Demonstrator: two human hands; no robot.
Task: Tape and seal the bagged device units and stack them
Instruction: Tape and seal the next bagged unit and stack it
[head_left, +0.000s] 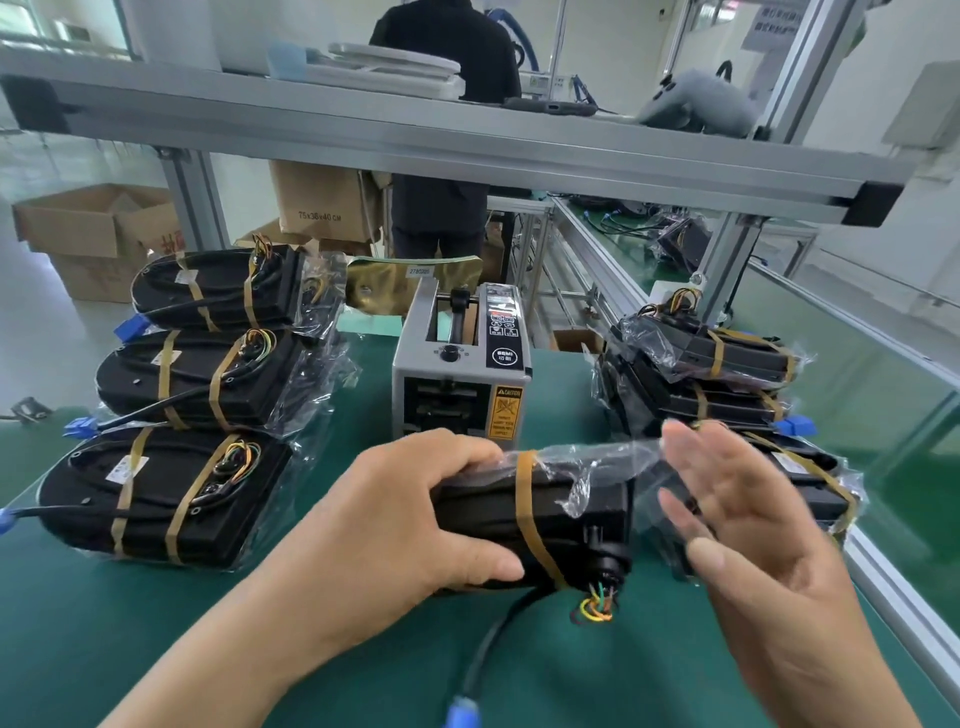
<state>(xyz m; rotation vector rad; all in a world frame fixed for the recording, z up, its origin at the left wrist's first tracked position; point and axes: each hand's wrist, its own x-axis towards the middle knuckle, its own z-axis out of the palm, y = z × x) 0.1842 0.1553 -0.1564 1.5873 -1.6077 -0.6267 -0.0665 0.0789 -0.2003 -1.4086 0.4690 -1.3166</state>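
Note:
My left hand (415, 514) grips one end of a black device unit (550, 519) in a clear bag, held just above the green mat. One amber tape band wraps the unit, and coloured wires and a black cable with a blue plug (462, 712) hang from it. My right hand (748, 525) hovers at the unit's right end with fingers straight, beside the loose bag flap. Three taped units (171, 488) lie in a row at the left. A stack of taped units (711, 379) stands at the right.
A grey tape dispenser (462, 364) sits mid-bench behind the held unit. An aluminium shelf rail (467, 145) crosses overhead. Cardboard boxes (93, 228) stand on the floor at the back left, and a person in dark clothes stands beyond the bench.

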